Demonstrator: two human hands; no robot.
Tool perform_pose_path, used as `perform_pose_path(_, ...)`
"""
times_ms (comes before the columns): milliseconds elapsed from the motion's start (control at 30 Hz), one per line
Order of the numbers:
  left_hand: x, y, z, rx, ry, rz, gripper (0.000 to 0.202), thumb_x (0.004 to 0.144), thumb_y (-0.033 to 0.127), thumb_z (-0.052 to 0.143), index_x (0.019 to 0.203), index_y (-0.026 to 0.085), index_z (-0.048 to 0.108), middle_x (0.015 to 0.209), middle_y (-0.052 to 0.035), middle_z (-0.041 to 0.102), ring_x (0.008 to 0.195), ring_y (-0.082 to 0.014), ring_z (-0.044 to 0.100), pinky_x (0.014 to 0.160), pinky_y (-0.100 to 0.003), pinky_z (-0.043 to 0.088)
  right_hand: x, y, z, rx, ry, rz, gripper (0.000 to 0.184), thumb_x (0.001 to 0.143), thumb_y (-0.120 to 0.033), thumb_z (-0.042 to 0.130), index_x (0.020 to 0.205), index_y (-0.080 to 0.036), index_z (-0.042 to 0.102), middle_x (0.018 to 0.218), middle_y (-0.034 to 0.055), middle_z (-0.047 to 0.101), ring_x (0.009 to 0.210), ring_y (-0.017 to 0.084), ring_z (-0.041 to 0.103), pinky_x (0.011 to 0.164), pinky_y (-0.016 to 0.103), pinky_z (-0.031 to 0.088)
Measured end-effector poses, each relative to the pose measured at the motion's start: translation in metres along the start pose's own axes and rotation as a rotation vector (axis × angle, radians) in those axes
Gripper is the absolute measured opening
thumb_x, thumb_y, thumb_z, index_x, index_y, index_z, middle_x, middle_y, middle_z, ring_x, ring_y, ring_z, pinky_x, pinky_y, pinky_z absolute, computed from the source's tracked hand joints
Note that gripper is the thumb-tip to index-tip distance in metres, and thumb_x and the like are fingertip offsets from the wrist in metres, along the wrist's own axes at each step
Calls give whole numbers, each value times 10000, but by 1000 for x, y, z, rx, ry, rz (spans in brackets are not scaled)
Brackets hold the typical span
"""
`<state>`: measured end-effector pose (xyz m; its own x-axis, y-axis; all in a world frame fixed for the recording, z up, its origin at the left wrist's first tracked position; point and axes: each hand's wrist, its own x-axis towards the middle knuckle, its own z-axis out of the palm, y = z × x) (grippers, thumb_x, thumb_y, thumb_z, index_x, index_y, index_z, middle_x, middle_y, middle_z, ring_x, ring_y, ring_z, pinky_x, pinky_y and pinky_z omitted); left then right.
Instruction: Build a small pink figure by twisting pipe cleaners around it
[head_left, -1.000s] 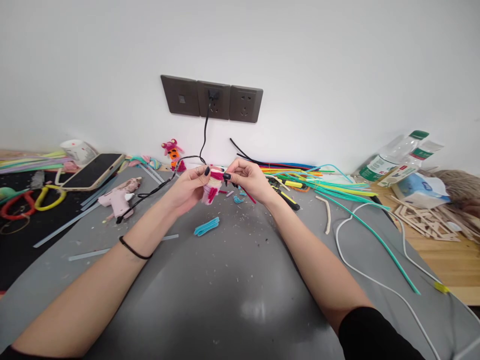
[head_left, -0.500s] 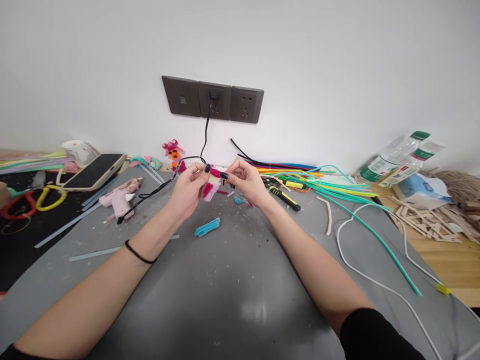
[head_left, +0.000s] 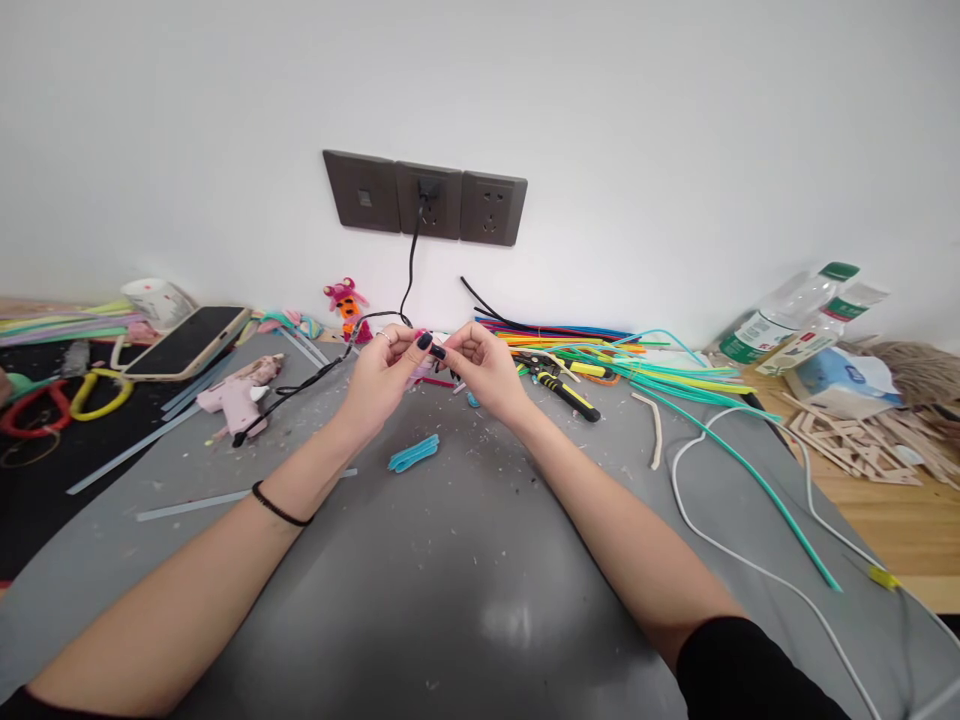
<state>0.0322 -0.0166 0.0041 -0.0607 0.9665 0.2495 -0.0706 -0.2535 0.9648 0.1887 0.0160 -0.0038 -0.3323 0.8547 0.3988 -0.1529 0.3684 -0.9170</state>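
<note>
My left hand (head_left: pixel 382 378) and my right hand (head_left: pixel 484 368) meet above the grey mat (head_left: pixel 450 560), fingers pinched together on a small pink and red pipe-cleaner figure (head_left: pixel 424 366), which the fingers mostly hide. A folded blue pipe-cleaner piece (head_left: pixel 414 453) lies on the mat just below the hands. A small blue scrap (head_left: pixel 473 401) sits under my right hand.
A pink glue gun (head_left: pixel 236 395) with a black cord lies at left, beside a phone (head_left: pixel 185 342) and yellow scissors (head_left: pixel 97 392). Coloured pipe cleaners (head_left: pixel 622 365) and yellow-handled pliers (head_left: pixel 566 388) lie at right. Bottles (head_left: pixel 795 315), wooden pieces (head_left: pixel 855 435) and a finished figure (head_left: pixel 345 302) stand behind.
Both hands have drawn closer together and slightly away from me. The pink figure, clearly visible before, is now mostly covered by the fingers.
</note>
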Motion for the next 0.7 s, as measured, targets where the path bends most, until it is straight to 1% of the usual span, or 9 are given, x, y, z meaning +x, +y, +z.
perform_pose_path(100,1,-4,-1,-32,17,-27,610,655,688,843,933,180,651,774,-28,694,658,-141,605,571,-241,436,1,0,-2,-5,-34,3,303,829,-444,747,848,-202,567,779,7,658,730,139,640,720,296,544)
perform_pose_path(200,3,-6,-2,-34,38,-15,628,642,682,855,962,174,668,817,-36,706,689,-141,615,602,-244,457,1,-1,-3,-46,-44,0,223,842,-371,717,873,-197,582,813,11,661,740,135,638,713,282,537)
perform_pose_path(267,3,-7,-2,-19,50,1,626,652,687,847,964,172,677,815,-35,700,682,-135,600,597,-242,450,1,-3,-5,-94,-43,-3,162,850,-313,692,880,-198,582,807,4,656,727,130,636,698,271,527)
perform_pose_path(400,5,-6,-3,-6,75,18,620,664,703,831,950,170,693,745,-17,660,621,-116,537,526,-228,397,3,-8,-11,-233,-51,19,43,864,-214,617,899,-188,616,740,-13,656,681,131,640,659,255,497)
perform_pose_path(533,6,-3,-4,-45,75,5,626,633,709,846,914,170,699,708,-1,624,581,-101,484,485,-220,358,5,-14,-18,-364,-74,-11,86,869,-183,577,864,-173,662,708,-8,668,674,136,635,666,256,476)
perform_pose_path(600,6,-2,-4,-66,53,-7,616,623,705,855,890,174,694,693,6,604,565,-97,468,466,-218,333,5,-16,-20,-389,-84,-33,95,869,-176,572,859,-172,667,719,-6,674,681,136,630,670,254,467)
perform_pose_path(700,5,1,-3,-94,8,-19,579,648,701,845,809,178,658,615,33,525,501,-80,389,436,-220,281,4,-17,-21,-415,-108,-67,101,889,-180,567,874,-170,666,733,-1,670,687,139,619,667,252,453)
